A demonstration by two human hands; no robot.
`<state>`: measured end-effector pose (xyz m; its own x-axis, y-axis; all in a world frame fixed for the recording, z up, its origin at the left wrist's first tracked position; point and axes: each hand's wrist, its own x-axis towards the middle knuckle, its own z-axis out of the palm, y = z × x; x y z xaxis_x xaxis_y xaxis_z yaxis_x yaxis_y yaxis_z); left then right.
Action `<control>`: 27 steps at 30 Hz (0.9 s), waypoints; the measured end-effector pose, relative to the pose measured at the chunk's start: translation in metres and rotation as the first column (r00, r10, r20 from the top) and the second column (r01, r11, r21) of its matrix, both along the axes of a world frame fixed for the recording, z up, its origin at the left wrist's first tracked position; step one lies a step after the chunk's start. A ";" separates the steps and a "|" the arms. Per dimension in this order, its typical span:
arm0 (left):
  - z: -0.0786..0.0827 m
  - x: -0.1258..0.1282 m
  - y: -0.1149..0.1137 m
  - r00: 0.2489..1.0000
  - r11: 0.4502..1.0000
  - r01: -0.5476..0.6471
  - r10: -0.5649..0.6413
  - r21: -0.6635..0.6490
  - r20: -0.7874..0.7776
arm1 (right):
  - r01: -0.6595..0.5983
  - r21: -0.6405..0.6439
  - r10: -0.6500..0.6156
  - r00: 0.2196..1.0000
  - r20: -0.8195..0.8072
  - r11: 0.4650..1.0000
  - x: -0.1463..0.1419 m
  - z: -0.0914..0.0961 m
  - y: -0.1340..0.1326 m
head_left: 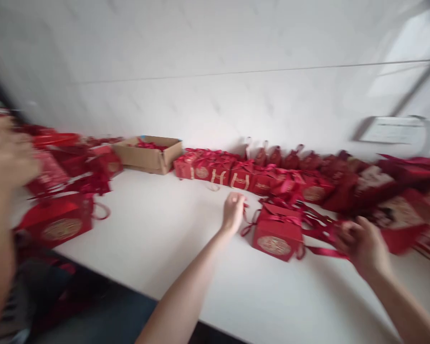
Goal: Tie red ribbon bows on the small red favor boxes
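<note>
A red gift box [277,234] with a gold oval emblem stands on the white table, a ribbon tied across its top. To its left, my left hand [233,210] is closed, and a bit of red ribbon shows at its fingertips. On the box's right, my right hand [363,243] has its fingers closed around dark red ribbon [326,252] that stretches toward the box. Motion blur softens both hands, so the exact pinch is unclear.
Red gift boxes [220,173] line the wall, with red bags [397,210] at right. An open cardboard box [143,157] holds red pieces. At left, another person's hand and arm [7,162] appear near more red boxes [62,220]. The table's front edge runs below.
</note>
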<state>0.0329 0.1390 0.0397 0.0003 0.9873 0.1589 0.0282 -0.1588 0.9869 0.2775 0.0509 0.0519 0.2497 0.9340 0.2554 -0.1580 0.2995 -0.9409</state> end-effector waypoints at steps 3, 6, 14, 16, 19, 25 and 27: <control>0.006 0.015 -0.011 0.994 0.991 0.112 -0.111 0.080 -0.017 | 0.288 -0.068 -0.275 0.949 0.154 0.955 0.003 -0.014 -0.001; 0.010 0.020 -0.017 0.952 0.933 0.294 -0.268 0.208 -0.147 | 0.394 -0.023 -0.371 0.880 0.297 0.919 0.002 -0.021 0.001; 0.014 0.016 -0.023 0.889 0.890 0.392 -0.302 0.234 -0.344 | 0.098 0.173 -0.185 0.770 0.610 0.980 -0.025 -0.009 -0.011; 0.017 0.014 -0.023 0.872 0.882 0.417 -0.319 0.220 -0.372 | -0.011 0.201 -0.133 0.714 0.688 0.980 -0.030 -0.006 -0.016; 0.022 0.014 -0.026 0.806 0.819 0.511 -0.350 0.263 -0.477 | -0.062 0.249 -0.150 0.653 0.743 0.967 -0.034 -0.003 -0.023; 0.026 0.018 -0.035 0.702 0.743 0.619 -0.377 0.255 -0.604 | -0.094 0.239 -0.131 0.620 0.774 0.966 -0.042 0.005 -0.031; 0.026 0.020 -0.037 0.689 0.724 0.635 -0.375 0.267 -0.620 | -0.096 0.182 -0.087 0.610 0.788 0.979 -0.045 0.008 -0.031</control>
